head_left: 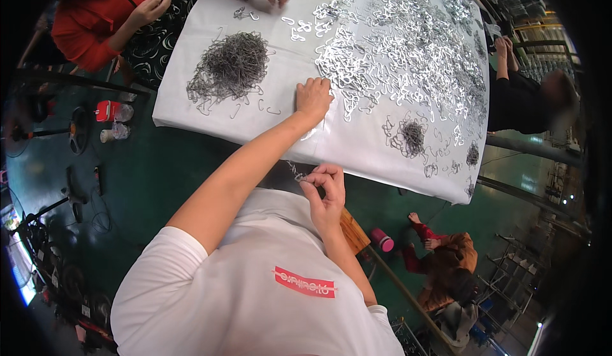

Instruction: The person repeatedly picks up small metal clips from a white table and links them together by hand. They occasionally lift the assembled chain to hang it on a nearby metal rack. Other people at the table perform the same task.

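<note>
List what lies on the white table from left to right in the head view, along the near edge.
Dark grey heap of bent wire hooks → left hand pressed on the white table covering → small dark tangle of wire hooks → tiny dark clump.

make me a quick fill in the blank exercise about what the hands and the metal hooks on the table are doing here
1. The left hand rests on the table's ____ cloth.
2. The right hand pinches a small metal hook between ____ and fingers, off the table's edge.
3. The dark pile of hooks lies to the ____ of the left hand.
4. The person across the table wears a ____ top.

Missing words: white; thumb; left; red
</note>
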A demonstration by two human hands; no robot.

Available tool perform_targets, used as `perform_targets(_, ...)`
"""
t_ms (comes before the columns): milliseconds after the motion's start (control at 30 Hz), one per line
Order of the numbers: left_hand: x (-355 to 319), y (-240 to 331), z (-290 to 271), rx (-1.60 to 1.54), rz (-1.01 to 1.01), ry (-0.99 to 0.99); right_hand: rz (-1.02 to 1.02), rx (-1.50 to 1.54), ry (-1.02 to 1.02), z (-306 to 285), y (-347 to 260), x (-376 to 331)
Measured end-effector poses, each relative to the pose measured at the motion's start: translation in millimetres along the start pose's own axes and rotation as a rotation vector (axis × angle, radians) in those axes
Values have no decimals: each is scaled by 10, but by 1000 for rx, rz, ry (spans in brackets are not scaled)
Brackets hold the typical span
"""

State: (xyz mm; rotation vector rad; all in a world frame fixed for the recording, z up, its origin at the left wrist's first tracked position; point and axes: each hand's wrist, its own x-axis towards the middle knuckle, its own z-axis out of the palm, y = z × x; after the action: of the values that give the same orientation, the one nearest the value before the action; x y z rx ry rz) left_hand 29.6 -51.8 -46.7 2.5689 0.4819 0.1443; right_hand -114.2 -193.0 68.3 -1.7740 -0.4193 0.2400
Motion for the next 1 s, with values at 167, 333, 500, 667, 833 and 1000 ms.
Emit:
perform_targets(167,-42,-12,55,22,34,-26,22,4,-22,0,67,-8)
perform_targets(333,-191,-33,107,131,54,109,-10,-48,-72,35,82,-6)
perform_targets(500,-277,-194,33,17,109,93,18,-12,-87,122,10,-46)
perform_targets(667,-625,-357,-370,-537,1,43,-4,-31,-90,247,-46,-64)
perform_targets(833,-1279,-441,-1030,-962,-217,-64,-35,-60,-83,353,-51,-44)
perform_targets(1000,-1753,-454,-1484,-1074,-308,-54,-158,-76,-60,499,-36,2)
